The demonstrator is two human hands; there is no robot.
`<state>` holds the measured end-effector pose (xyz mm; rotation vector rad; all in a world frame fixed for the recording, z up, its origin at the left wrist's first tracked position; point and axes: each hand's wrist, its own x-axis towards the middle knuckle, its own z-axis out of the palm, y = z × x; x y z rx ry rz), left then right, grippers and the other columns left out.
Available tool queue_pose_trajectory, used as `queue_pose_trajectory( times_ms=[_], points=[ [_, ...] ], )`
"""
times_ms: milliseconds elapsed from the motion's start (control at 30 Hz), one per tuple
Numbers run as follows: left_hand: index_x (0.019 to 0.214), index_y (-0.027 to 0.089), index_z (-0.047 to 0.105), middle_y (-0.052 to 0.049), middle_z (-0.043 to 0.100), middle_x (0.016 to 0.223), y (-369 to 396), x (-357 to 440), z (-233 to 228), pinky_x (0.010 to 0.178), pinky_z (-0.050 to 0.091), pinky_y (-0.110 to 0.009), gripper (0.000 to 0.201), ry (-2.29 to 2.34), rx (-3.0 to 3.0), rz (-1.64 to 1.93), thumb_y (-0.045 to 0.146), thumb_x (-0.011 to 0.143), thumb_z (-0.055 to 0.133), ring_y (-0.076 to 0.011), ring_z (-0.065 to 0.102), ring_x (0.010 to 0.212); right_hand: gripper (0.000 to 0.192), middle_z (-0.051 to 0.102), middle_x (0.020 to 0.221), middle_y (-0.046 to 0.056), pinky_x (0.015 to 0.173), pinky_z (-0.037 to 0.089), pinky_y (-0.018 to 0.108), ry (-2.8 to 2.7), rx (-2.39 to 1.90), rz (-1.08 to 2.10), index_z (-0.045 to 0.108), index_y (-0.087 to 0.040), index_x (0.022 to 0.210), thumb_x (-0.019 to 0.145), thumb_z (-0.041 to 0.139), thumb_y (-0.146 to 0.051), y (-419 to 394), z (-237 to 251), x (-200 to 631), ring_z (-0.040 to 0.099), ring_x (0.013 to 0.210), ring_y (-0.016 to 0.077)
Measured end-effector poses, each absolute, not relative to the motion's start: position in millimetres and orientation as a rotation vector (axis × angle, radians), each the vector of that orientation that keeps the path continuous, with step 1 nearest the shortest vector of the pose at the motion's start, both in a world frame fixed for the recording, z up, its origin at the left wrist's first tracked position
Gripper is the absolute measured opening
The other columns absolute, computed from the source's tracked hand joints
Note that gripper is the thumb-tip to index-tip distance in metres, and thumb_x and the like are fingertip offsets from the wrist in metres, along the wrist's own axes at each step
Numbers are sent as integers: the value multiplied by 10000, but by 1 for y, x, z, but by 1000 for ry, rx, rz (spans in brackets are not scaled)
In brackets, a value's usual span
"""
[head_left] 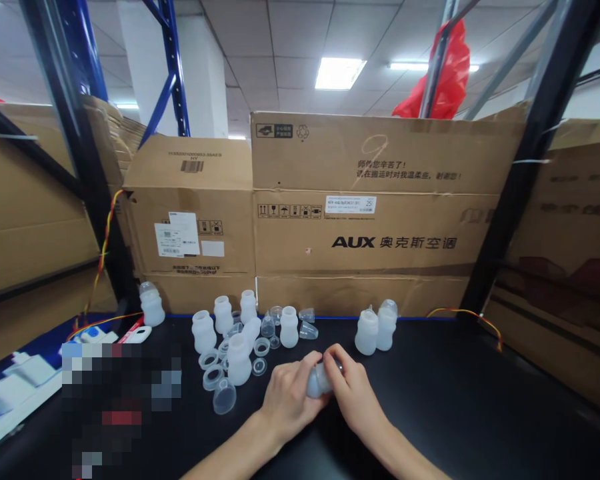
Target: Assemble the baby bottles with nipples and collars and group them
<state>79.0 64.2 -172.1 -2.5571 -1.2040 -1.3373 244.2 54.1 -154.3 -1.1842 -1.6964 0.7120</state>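
Note:
Low over the black tabletop, my left hand [291, 392] is wrapped round a small translucent baby bottle [318, 383]. My right hand [349, 381] closes its fingers over the bottle's top end, at the right. The bottle lies tilted between both hands, and the fingers hide much of its top. Left of my hands stand several open white baby bottles [239, 360], with loose collar rings [213, 378] and clear caps [225, 397] scattered among them. Right of my hands, a bottle with a nipple [367, 331] stands beside a capped bottle [387, 325].
Another capped bottle [152, 305] stands at the back left, near a white power strip [30, 373]. Cardboard boxes [380, 227] wall off the table's back. Dark rack posts [525, 153] rise at both sides. A red and yellow wire [460, 311] lies along the back right.

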Motion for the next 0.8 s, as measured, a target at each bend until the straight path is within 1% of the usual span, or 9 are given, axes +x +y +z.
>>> queue_pose_trajectory(
  times_ms=[67,133,267,333,467,567,667,733,800],
  points=[
    [1282,294,448,-26,763,1042,66,82,-174,710,610,-347,707,-1217,-2545,-1289,186,695,827,-253,763,813,478,561,680,-6,574,335,197,-1665,-1201,748,574,-164,929,1021,396,-598,55,-155,243,504,603,114],
    [1298,293,430,-13,757,1018,66,82,-171,758,614,-357,757,-1289,-2580,-1347,289,685,874,-245,757,838,461,566,678,-9,557,342,198,-1626,-1232,744,578,-168,984,987,448,-610,57,-151,246,507,593,121],
    [1430,311,349,-21,719,1179,64,73,-158,965,580,-405,916,-1368,-2759,-1356,417,698,889,-239,706,1055,464,557,664,-13,549,359,204,-1532,-1282,517,540,-169,965,887,583,-624,63,-140,259,490,575,126],
    [1448,311,382,-49,668,1301,64,65,-154,1025,549,-446,811,-1353,-2797,-1253,429,779,825,-259,658,1159,476,557,662,-6,544,363,208,-1510,-1299,425,520,-174,913,863,601,-641,67,-135,268,481,567,126],
    [1306,272,569,-78,631,1325,71,55,-156,1022,539,-461,366,-1434,-2690,-1197,407,965,583,-264,622,1199,469,546,634,-11,547,355,216,-1506,-1395,270,530,-186,893,870,592,-650,74,-129,289,459,539,125],
    [1240,256,603,-77,617,1293,80,52,-160,1011,539,-468,321,-1536,-2594,-1211,394,950,599,-268,610,1187,462,528,608,-18,553,339,225,-1501,-1511,120,572,-193,899,862,589,-654,76,-124,305,459,524,132],
    [1155,250,625,-59,628,1176,85,51,-160,966,539,-462,250,-1608,-2518,-1210,333,919,629,-260,617,1097,472,519,592,-8,548,322,230,-1474,-1593,8,604,-189,869,831,584,-659,75,-117,320,475,525,147],
    [1101,245,630,-49,625,1103,87,50,-158,931,537,-451,186,-1639,-2449,-1231,293,923,604,-248,614,1039,462,534,604,2,554,324,232,-1442,-1627,-47,616,-189,856,800,587,-647,75,-113,327,496,539,157],
    [1093,244,625,-48,610,1105,88,49,-157,925,529,-456,184,-1640,-2384,-1249,267,912,601,-250,603,1034,451,568,638,15,562,331,235,-1418,-1669,-74,621,-196,860,772,590,-637,76,-110,333,531,570,173]
  ],
)
